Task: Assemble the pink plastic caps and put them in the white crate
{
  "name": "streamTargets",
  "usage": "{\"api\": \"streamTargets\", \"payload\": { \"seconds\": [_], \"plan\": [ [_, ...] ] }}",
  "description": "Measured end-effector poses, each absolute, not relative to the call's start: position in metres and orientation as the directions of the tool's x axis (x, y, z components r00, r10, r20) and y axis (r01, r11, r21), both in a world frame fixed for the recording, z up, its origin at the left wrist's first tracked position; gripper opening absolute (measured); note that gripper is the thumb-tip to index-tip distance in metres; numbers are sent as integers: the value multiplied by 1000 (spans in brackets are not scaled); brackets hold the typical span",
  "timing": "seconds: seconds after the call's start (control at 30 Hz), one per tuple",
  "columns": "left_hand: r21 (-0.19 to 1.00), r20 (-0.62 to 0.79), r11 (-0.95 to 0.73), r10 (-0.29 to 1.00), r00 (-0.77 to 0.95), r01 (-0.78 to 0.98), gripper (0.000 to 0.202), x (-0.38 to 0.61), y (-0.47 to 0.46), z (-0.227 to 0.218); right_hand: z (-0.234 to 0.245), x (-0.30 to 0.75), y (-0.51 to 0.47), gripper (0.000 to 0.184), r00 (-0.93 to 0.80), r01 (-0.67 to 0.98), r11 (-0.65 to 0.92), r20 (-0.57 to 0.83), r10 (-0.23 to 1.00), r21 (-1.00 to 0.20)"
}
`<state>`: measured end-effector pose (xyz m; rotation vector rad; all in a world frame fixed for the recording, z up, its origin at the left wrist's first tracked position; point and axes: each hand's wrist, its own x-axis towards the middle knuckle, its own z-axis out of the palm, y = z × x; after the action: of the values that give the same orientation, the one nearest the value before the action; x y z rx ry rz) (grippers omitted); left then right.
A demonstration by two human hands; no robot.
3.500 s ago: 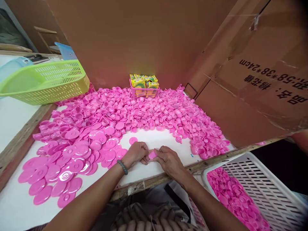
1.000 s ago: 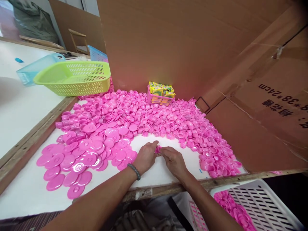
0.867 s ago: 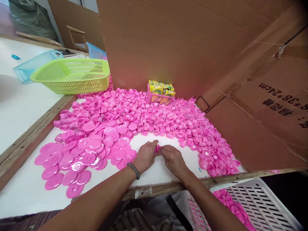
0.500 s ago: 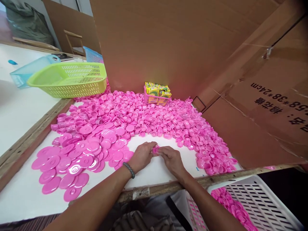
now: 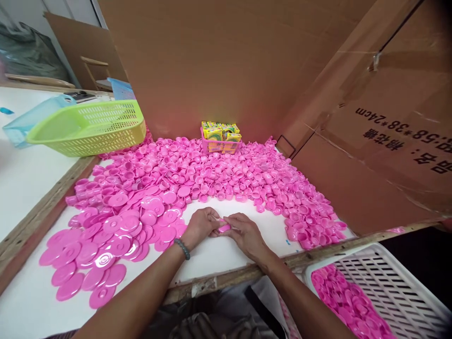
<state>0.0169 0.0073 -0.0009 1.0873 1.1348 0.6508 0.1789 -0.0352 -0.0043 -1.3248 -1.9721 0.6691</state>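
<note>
My left hand (image 5: 200, 227) and my right hand (image 5: 243, 230) meet over the white table (image 5: 219, 249) near its front edge. Both are closed on a small pink plastic piece (image 5: 223, 228) pinched between their fingertips. A beaded bracelet (image 5: 182, 247) circles my left wrist. A heap of small pink cups (image 5: 226, 176) spreads behind the hands. Flat pink saucers (image 5: 116, 235) lie in a loose pile to the left.
A green basket (image 5: 88, 126) and a blue one (image 5: 24, 123) sit at the far left. A small pink basket of yellow packets (image 5: 220, 137) stands at the back. Cardboard walls (image 5: 353, 141) close the back and right. A white crate (image 5: 384, 282) of pink pieces sits lower right.
The hands stay together on the pink piece and have turned it between the fingers. The view has shifted slightly to the right and down.
</note>
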Motion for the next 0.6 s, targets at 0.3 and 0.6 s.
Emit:
{"api": "streamTargets", "payload": {
  "seconds": [0.3, 0.6],
  "plan": [
    [860, -510, 475, 798, 321, 186, 32, 16, 9, -1, 0, 182, -16, 17, -310, 647, 356, 194, 931, -675],
    [925, -369, 378, 855, 364, 49, 29, 15, 4, 1, 4, 170, -44, 23, -151, 734, 255, 215, 965, -630]
  ]
}}
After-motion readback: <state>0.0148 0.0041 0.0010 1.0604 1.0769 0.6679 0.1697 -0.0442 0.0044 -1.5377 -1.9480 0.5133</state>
